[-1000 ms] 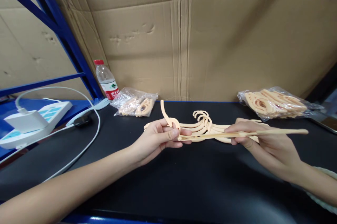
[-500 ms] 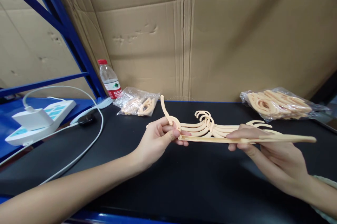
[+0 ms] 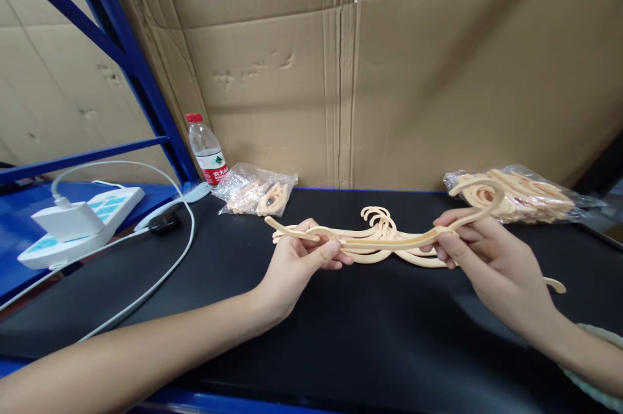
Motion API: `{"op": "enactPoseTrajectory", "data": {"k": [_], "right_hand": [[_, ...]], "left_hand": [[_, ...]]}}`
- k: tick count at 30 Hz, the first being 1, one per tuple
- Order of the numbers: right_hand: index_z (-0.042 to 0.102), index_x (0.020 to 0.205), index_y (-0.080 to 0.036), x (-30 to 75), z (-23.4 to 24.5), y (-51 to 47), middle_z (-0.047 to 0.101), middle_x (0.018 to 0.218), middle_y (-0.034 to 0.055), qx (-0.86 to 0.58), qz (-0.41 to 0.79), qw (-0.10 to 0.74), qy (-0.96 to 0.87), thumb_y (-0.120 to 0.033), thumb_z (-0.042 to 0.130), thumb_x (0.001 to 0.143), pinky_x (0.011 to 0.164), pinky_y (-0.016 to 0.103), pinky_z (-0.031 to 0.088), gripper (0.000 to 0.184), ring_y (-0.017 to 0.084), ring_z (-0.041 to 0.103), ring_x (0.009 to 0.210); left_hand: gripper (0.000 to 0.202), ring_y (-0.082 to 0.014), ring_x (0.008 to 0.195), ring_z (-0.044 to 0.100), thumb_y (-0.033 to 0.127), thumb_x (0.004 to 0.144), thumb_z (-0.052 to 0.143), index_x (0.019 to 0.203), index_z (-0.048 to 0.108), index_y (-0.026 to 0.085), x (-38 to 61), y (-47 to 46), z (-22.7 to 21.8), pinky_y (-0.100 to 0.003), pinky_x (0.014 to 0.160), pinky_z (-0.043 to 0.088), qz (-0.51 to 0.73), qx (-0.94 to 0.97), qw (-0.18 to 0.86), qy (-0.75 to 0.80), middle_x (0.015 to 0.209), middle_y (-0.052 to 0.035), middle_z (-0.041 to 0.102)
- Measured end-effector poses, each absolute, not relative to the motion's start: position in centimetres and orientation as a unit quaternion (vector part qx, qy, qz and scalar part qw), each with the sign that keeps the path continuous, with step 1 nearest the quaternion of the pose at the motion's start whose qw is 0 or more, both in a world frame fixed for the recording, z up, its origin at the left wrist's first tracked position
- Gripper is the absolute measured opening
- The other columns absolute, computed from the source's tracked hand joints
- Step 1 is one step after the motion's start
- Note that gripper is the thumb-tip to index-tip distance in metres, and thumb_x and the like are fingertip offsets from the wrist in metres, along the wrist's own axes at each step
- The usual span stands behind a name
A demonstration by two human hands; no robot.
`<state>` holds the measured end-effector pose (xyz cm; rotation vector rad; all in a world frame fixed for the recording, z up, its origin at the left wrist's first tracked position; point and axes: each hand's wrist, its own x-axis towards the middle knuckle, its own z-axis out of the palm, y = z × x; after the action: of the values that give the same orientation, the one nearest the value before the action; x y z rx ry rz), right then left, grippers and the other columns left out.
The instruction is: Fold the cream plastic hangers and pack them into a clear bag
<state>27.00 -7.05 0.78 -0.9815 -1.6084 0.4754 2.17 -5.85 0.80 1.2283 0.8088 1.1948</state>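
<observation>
A beige plastic folding hanger (image 3: 389, 244) is held up in front of me, raised over the black table. My left hand (image 3: 292, 271) pinches its left part between thumb and fingers, with a short arm sticking out past the hand. On the other side my right hand (image 3: 501, 265) is closed on the hanger near the base of a curved hook, which rises above the fingers. Directly behind it lie several similar hangers (image 3: 385, 226), side by side with their hooks bunched together. A beige tip (image 3: 555, 285) shows beyond my right hand; I cannot tell which hanger it belongs to.
Clear bags of beige hanger parts lie at the back left (image 3: 257, 190) and back right (image 3: 516, 196). A water bottle (image 3: 208, 151) stands by the blue frame (image 3: 131, 57). To the left are a white power strip (image 3: 119, 203) and a looping cable (image 3: 191, 239). Cardboard (image 3: 272, 96) backs the table.
The hanger has turned in my hands: its hook now shows at the right, and the left piece has tipped from upright to nearly flat. My right hand has risen slightly.
</observation>
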Motion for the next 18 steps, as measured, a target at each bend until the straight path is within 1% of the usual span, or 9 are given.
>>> {"op": "enactPoseTrajectory", "data": {"k": [2,4,6,7,9,11,14,16,18], "right_hand": [[0.058,0.094,-0.024,27.4,1.1,-6.5,0.059,0.066,0.0007,-0.414,0.197,0.580,-0.673,-0.039,0.057,0.089,0.048,0.025,0.051,0.015,0.015,0.058,0.056],[0.059,0.092,-0.024,27.8,1.4,-6.0,0.057,0.066,0.0004,-0.414,0.192,0.587,-0.669,-0.040,0.058,0.088,0.048,0.026,0.050,0.017,0.015,0.056,0.056],[0.060,0.092,-0.022,28.0,1.5,-5.6,0.057,0.066,0.0005,-0.422,0.203,0.581,-0.666,-0.041,0.060,0.086,0.050,0.027,0.051,0.019,0.015,0.056,0.055],[0.061,0.092,-0.022,28.0,1.5,-5.5,0.057,0.066,0.0007,-0.423,0.215,0.576,-0.666,-0.041,0.061,0.085,0.051,0.027,0.052,0.020,0.015,0.057,0.056],[0.060,0.098,-0.021,27.9,1.4,-5.5,0.059,0.069,0.0016,-0.423,0.246,0.564,-0.665,-0.041,0.063,0.084,0.055,0.028,0.054,0.024,0.016,0.060,0.059],[0.054,0.111,-0.022,27.4,1.0,-5.6,0.061,0.073,0.0018,-0.421,0.277,0.548,-0.668,-0.041,0.065,0.083,0.060,0.030,0.057,0.036,0.018,0.063,0.066],[0.039,0.128,-0.022,26.8,0.2,-6.0,0.063,0.078,0.0016,-0.423,0.300,0.514,-0.683,-0.044,0.063,0.084,0.069,0.033,0.057,0.054,0.020,0.065,0.076],[0.032,0.133,-0.022,26.5,-0.3,-6.1,0.062,0.082,0.0019,-0.431,0.286,0.481,-0.708,-0.044,0.059,0.087,0.074,0.034,0.056,0.057,0.019,0.064,0.079],[0.029,0.136,-0.022,26.4,-0.6,-6.1,0.061,0.081,0.0012,-0.443,0.251,0.442,-0.738,-0.043,0.054,0.090,0.075,0.035,0.055,0.057,0.018,0.062,0.076]], "left_hand": [[0.024,-0.0149,0.070,0.070,0.029,0.077,0.072,0.075,0.053,0.014,2.3,-6.3,0.6,-0.022,0.061,0.053,0.464,0.529,0.608,0.367,0.093,-0.0093,0.072],[0.023,-0.0145,0.066,0.069,0.030,0.079,0.068,0.074,0.052,0.015,2.5,-7.0,0.5,-0.022,0.059,0.052,0.382,0.567,0.630,0.368,0.094,-0.0105,0.071],[0.017,-0.0157,0.067,0.069,0.026,0.080,0.066,0.075,0.054,0.015,2.7,-8.0,0.7,-0.024,0.059,0.052,0.298,0.655,0.608,0.336,0.092,-0.0113,0.071],[0.012,-0.0172,0.070,0.069,0.022,0.080,0.065,0.077,0.057,0.015,2.7,-8.5,0.9,-0.026,0.062,0.053,0.272,0.710,0.572,0.308,0.092,-0.0119,0.071],[0.003,-0.0208,0.083,0.068,0.015,0.080,0.062,0.082,0.061,0.015,2.7,-9.5,1.5,-0.030,0.074,0.054,0.247,0.814,0.470,0.234,0.097,-0.0135,0.071],[0.012,-0.0242,0.099,0.064,0.012,0.081,0.059,0.091,0.064,0.015,2.6,-10.1,2.1,-0.033,0.090,0.050,0.223,0.883,0.375,0.170,0.106,-0.0152,0.069],[0.020,-0.0285,0.121,0.052,0.015,0.084,0.057,0.102,0.065,0.015,2.5,-10.3,2.4,-0.038,0.106,0.040,0.188,0.937,0.263,0.130,0.118,-0.0154,0.065],[0.025,-0.0319,0.128,0.044,0.020,0.083,0.061,0.107,0.064,0.016,2.5,-10.2,2.1,-0.043,0.110,0.034,0.184,0.954,0.196,0.134,0.126,-0.0154,0.061],[0.032,-0.0349,0.131,0.040,0.026,0.081,0.064,0.111,0.063,0.015,2.4,-10.0,1.7,-0.047,0.111,0.032,0.186,0.958,0.154,0.152,0.133,-0.0165,0.056]]}}
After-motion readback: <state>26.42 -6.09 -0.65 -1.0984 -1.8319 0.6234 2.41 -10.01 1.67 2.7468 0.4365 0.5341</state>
